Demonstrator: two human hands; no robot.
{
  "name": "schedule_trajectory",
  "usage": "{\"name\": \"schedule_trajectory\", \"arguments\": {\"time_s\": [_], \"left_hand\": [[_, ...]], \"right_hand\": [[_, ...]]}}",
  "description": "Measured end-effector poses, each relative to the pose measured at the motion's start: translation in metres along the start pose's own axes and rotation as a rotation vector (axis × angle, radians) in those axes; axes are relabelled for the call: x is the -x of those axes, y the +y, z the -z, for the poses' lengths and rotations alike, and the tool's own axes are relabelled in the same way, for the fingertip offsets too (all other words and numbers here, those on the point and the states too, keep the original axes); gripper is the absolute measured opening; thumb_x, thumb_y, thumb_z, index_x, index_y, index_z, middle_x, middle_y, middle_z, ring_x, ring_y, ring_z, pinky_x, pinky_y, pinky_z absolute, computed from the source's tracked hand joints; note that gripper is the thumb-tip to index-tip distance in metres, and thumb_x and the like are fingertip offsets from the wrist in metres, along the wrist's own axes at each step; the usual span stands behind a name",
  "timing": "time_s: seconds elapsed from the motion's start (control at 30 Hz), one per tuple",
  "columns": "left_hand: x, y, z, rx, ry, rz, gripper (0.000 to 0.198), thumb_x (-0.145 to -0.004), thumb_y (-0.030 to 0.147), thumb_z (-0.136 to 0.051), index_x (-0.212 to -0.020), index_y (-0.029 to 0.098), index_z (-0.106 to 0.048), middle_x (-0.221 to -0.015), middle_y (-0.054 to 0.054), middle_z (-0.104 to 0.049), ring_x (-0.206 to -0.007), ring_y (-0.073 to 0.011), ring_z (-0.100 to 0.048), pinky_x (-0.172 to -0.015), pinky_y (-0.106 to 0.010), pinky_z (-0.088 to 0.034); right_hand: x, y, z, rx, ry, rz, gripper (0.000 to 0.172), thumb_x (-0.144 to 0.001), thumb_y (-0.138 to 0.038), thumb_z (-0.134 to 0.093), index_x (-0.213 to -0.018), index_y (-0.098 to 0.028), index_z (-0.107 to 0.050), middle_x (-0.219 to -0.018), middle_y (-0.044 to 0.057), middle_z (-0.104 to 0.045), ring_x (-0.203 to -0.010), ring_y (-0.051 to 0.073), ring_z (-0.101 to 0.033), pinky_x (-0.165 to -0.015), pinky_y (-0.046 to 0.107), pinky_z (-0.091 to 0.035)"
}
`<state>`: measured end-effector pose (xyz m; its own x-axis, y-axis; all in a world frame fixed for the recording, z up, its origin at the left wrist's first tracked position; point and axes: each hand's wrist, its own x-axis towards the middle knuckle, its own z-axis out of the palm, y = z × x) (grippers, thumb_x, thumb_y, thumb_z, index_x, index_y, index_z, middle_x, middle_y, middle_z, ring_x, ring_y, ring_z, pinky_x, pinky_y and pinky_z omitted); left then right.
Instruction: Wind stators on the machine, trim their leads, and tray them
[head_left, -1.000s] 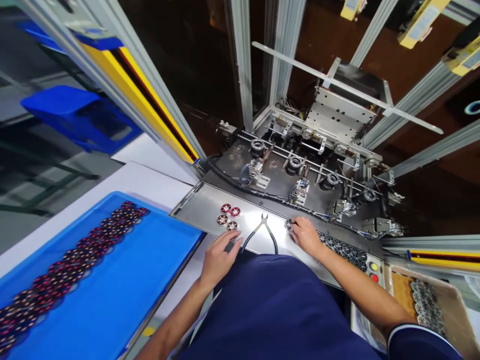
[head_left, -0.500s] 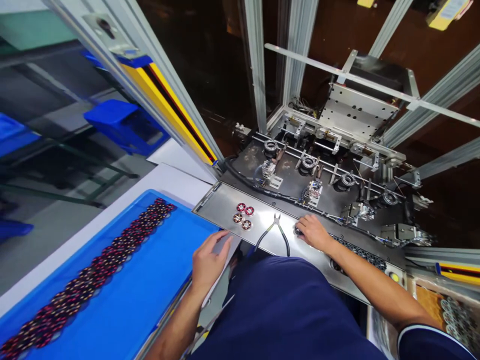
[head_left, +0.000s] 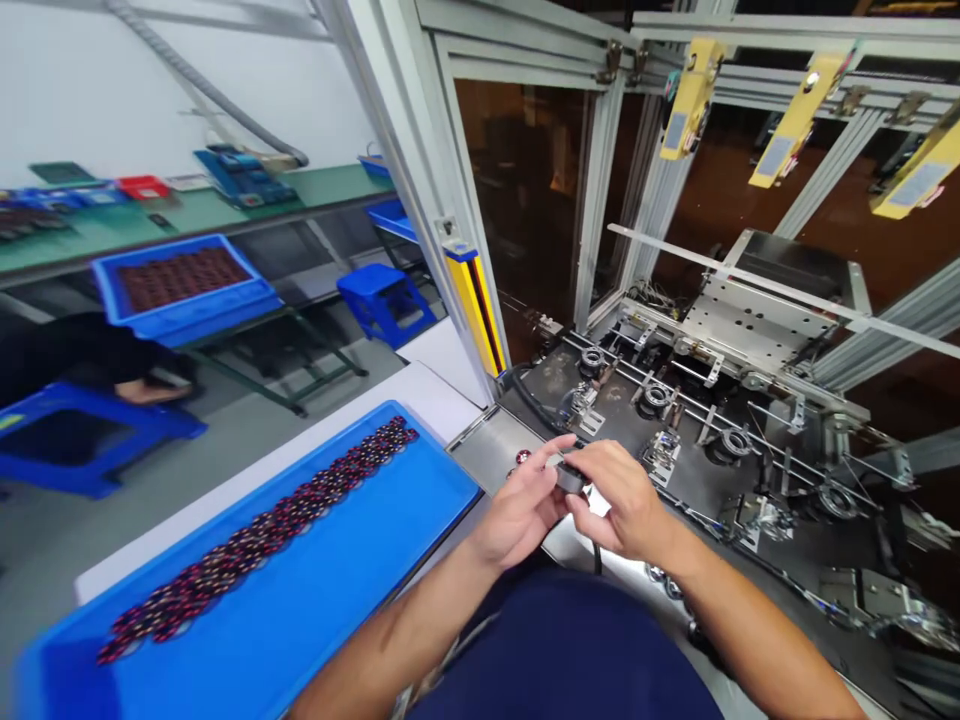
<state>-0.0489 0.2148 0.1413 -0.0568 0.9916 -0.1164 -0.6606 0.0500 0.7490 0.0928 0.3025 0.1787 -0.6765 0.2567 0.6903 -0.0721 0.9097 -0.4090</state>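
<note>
Dark-grey, short cylindrical part (head_left: 571, 478) is now up off the silver metal plate (head_left: 489, 447), between my hands. Left hand (head_left: 525, 505), empty half a second ago, joins right hand (head_left: 626, 495); both grip it. Two-handed handling, I judge.

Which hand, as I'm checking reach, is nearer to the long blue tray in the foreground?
Left. The left hand is just beyond the right end of the blue tray; the right hand is farther right, past the left hand.
</note>
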Motion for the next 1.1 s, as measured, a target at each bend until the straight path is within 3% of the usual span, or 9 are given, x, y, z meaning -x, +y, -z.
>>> {"name": "schedule_trajectory", "arguments": {"time_s": [0.07, 0.27, 0.43, 0.57, 0.63, 0.73, 0.9, 1.0, 1.1], "left_hand": [[0.003, 0.007, -0.006, 0.175, -0.008, 0.032, 0.057, -0.083, 0.042, -0.078, -0.133, 0.027, -0.055, -0.099, -0.002, -0.072, -0.081, -0.0141, -0.068, -0.077, -0.025, -0.054], [0.007, 0.003, -0.016, 0.229, 0.047, -0.003, 0.032, -0.081, 0.040, -0.081, -0.102, 0.023, -0.063, -0.089, 0.002, -0.071, -0.081, -0.0119, -0.068, -0.079, -0.024, -0.053], [0.009, -0.003, -0.024, 0.188, 0.044, -0.016, 0.043, -0.075, 0.043, -0.085, -0.108, 0.023, -0.064, -0.090, 0.001, -0.070, -0.080, -0.0114, -0.066, -0.078, -0.023, -0.053], [0.010, -0.005, -0.017, 0.017, 0.030, -0.038, 0.044, -0.075, 0.042, -0.085, -0.111, 0.025, -0.066, -0.086, 0.000, -0.071, -0.077, -0.0134, -0.068, -0.076, -0.024, -0.053], [0.011, -0.006, -0.007, -0.118, 0.050, -0.058, 0.044, -0.073, 0.043, -0.085, -0.110, 0.025, -0.069, -0.087, -0.002, -0.073, -0.076, -0.0161, -0.068, -0.076, -0.027, -0.054], [0.017, -0.006, 0.008, -0.307, 0.078, -0.060, 0.042, -0.070, 0.044, -0.087, -0.104, 0.023, -0.075, -0.092, -0.005, -0.074, -0.083, -0.0192, -0.067, -0.078, -0.027, -0.053], [0.031, -0.007, 0.027, -0.388, -0.004, 0.031, 0.041, -0.069, 0.049, -0.086, -0.102, 0.026, -0.078, -0.090, -0.006, -0.076, -0.084, -0.0214, -0.067, -0.077, -0.028, -0.052], [0.037, -0.007, 0.037, -0.402, -0.022, 0.070, 0.045, -0.068, 0.051, -0.086, -0.103, 0.025, -0.079, -0.090, -0.008, -0.076, -0.083, -0.0228, -0.068, -0.077, -0.030, -0.053], [0.039, -0.001, 0.055, -0.361, 0.075, 0.080, 0.056, -0.069, 0.051, -0.085, -0.117, 0.024, -0.073, -0.106, -0.012, -0.077, -0.098, -0.0289, -0.071, -0.089, -0.038, -0.055]], "right_hand": [[-0.004, -0.003, 0.004, -0.003, 0.018, -0.042, 0.042, -0.089, -0.021, -0.063, -0.129, -0.020, -0.051, -0.100, 0.011, -0.069, -0.089, 0.025, -0.063, -0.077, 0.043, -0.054], [0.002, -0.005, 0.008, 0.080, 0.076, -0.076, 0.041, -0.088, -0.019, -0.066, -0.127, -0.024, -0.056, -0.096, 0.009, -0.065, -0.083, 0.023, -0.059, -0.069, 0.039, -0.051], [0.009, -0.006, 0.000, 0.109, 0.174, -0.052, 0.040, -0.087, -0.013, -0.064, -0.126, -0.023, -0.057, -0.089, 0.009, -0.065, -0.079, 0.023, -0.058, -0.067, 0.039, -0.051], [0.019, -0.014, 0.002, 0.111, 0.213, -0.083, 0.046, -0.086, -0.015, -0.067, -0.130, -0.023, -0.055, -0.094, 0.011, -0.066, -0.084, 0.025, -0.061, -0.070, 0.043, -0.055], [0.020, -0.018, 0.013, 0.014, 0.109, -0.143, 0.045, -0.087, -0.019, -0.067, -0.131, -0.023, -0.057, -0.111, 0.015, -0.066, -0.101, 0.028, -0.063, -0.082, 0.047, -0.057], [0.013, -0.017, 0.034, -0.195, -0.161, -0.296, 0.027, -0.093, -0.022, -0.062, -0.119, -0.023, -0.069, -0.141, 0.016, -0.056, -0.129, 0.028, -0.056, -0.100, 0.049, -0.054], [0.003, -0.001, 0.033, -0.653, -0.462, -0.451, 0.016, -0.091, -0.024, -0.067, -0.102, -0.020, -0.078, -0.145, 0.013, -0.056, -0.141, 0.025, -0.047, -0.113, 0.041, -0.044], [0.004, 0.011, 0.012, -0.749, -0.554, -0.393, 0.016, -0.091, -0.026, -0.069, -0.101, -0.017, -0.077, -0.143, 0.013, -0.058, -0.139, 0.023, -0.050, -0.113, 0.035, -0.044], [-0.008, 0.032, -0.001, -0.511, -0.608, -0.219, 0.008, -0.088, -0.024, -0.073, -0.088, -0.016, -0.075, -0.134, 0.009, -0.065, -0.125, 0.018, -0.062, -0.101, 0.025, -0.052]]}}
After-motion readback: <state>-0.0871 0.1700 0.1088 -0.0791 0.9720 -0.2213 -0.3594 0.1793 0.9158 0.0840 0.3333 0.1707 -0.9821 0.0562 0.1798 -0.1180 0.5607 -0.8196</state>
